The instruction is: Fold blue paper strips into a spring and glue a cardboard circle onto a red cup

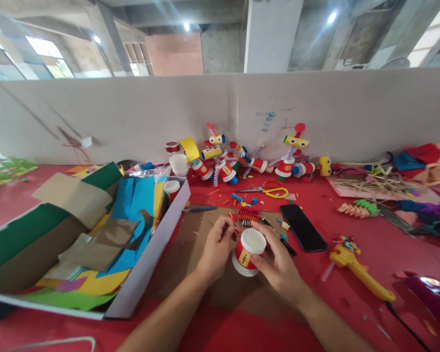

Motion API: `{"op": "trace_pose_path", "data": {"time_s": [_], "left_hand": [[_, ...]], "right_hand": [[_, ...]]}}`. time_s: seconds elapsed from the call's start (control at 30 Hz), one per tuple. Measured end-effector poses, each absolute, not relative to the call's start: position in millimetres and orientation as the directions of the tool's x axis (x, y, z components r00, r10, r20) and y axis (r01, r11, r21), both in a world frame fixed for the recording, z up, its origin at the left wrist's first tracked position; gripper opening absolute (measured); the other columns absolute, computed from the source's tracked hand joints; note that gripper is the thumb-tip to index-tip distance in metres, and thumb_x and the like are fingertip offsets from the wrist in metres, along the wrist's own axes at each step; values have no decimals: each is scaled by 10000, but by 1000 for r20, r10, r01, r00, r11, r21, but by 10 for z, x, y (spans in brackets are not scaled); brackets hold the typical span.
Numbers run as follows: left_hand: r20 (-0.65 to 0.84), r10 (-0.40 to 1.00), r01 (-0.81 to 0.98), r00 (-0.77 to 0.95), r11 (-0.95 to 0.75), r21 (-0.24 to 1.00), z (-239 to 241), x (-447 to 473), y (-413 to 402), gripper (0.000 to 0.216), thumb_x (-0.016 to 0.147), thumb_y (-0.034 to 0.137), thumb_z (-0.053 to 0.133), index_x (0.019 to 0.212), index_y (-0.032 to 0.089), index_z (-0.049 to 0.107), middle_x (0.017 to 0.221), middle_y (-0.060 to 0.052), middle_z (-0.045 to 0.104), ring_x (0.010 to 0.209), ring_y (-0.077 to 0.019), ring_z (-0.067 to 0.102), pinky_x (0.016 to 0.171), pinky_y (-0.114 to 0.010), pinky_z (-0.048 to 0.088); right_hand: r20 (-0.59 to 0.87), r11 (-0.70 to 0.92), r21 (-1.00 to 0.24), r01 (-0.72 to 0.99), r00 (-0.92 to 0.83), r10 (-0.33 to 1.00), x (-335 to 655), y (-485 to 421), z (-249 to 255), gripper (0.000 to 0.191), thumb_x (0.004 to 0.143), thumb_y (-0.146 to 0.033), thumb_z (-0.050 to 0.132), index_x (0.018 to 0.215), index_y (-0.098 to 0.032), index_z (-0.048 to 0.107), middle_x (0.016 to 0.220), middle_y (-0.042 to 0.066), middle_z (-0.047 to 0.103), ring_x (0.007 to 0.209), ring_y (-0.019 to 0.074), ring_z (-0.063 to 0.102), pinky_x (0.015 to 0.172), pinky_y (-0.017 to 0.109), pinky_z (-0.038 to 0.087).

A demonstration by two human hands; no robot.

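Note:
My right hand (278, 264) is closed around a small paper cup (245, 258), white at both rims, with a red band and a yellow label. The cup stands upside down or tilted slightly toward me, and a faint yellowish patch shows on its white top. Left of the cup, my left hand (218, 247) is pinched; a small reddish bit seems to show at its fingertips, too small to name. Just beyond the cup lie red folded-paper springs (248, 213) and a black pen (288, 246).
An open box of coloured paper (150, 264) stands at left. Scissors (275, 190), a phone (303, 227) and a yellow glue gun (363, 274) lie around the brown board (190, 234). Several paper-cup figures (286, 164) line the partition at the back.

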State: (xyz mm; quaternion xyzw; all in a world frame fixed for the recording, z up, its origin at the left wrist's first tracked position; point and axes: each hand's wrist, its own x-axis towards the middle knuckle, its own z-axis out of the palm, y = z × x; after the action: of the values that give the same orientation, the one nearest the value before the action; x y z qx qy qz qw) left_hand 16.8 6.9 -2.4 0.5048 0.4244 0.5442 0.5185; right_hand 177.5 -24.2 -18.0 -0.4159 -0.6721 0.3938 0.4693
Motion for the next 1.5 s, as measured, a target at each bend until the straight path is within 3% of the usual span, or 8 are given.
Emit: {"op": "trace_pose_path", "data": {"time_s": [0.3, 0.43, 0.5, 0.67, 0.93, 1.1, 1.33, 1.5], "left_hand": [[60, 895, -227, -443, -176, 958, -12, -271, 381, 135, 678, 220, 625, 768, 159, 546, 740, -12, 606, 622, -88, 542, 639, -234, 428], [149, 824, 27, -547, -161, 987, -40, -448, 473, 270, 609, 133, 663, 877, 166, 653, 956, -69, 633, 957, -174, 575, 852, -284, 426], [217, 815, 196, -537, -130, 972, -48, -479, 484, 286, 612, 139, 674, 896, 175, 684, 988, -76, 642, 1041, -204, 550, 892, -294, 409], [236, 878, 210, -417, -159, 965, -24, -392, 421, 187, 732, 220, 581, 866, 162, 698, 748, -41, 676, 681, -156, 608, 676, -282, 468], [458, 825, 491, -332, -264, 830, 87, -322, 312, 240, 775, 130, 469, 832, 185, 695, 827, -45, 647, 745, -147, 583, 711, -261, 441], [430, 810, 455, -398, -232, 859, 84, -366, 346, 227, 749, 150, 479, 733, 178, 703, 809, -42, 612, 745, -146, 579, 701, -254, 441], [332, 831, 321, -447, -198, 926, -39, -427, 414, 229, 658, 99, 434, 618, 180, 645, 659, -10, 592, 643, -137, 532, 611, -249, 398], [277, 832, 246, -481, -175, 953, -89, -449, 475, 226, 675, 161, 502, 851, 183, 642, 779, -13, 615, 652, -125, 519, 590, -236, 384]], "right_hand": [[285, 347, -911, 222, -269, 920, 1767, -205, -240, 606, 808, -301, 612, 1344, -262, 333, 1353, 103, 452, 1232, 262, 448, 1037, 447, 356], [277, 378, -892, 246, -361, 890, 1754, -195, -232, 616, 815, -295, 598, 1365, -253, 325, 1386, 99, 425, 1283, 261, 387, 1068, 457, 311], [270, 376, -890, 258, -366, 891, 1765, -187, -231, 631, 803, -300, 612, 1366, -250, 331, 1412, 98, 393, 1299, 267, 364, 1075, 463, 299], [259, 360, -887, 290, -333, 907, 1774, -177, -237, 720, 753, -341, 670, 1371, -258, 311, 1383, 108, 416, 1237, 269, 438, 1028, 457, 372], [278, 395, -834, 386, -325, 904, 1813, -156, -188, 557, 811, -321, 594, 1328, -253, 397, 1346, 97, 478, 1210, 283, 464, 1005, 487, 385], [293, 445, -811, 380, -396, 870, 1903, -150, -125, 511, 856, -226, 495, 1352, -275, 386, 1388, 58, 446, 1286, 256, 387, 1072, 481, 300], [338, 456, -759, 464, -317, 886, 1828, -158, -182, 655, 775, -364, 631, 1360, -265, 355, 1389, 82, 424, 1281, 282, 370, 1052, 494, 310], [371, 500, -736, 457, -346, 862, 1815, -143, -183, 512, 826, -298, 549, 1317, -254, 413, 1310, 93, 506, 1208, 274, 454, 1005, 478, 365]]}}
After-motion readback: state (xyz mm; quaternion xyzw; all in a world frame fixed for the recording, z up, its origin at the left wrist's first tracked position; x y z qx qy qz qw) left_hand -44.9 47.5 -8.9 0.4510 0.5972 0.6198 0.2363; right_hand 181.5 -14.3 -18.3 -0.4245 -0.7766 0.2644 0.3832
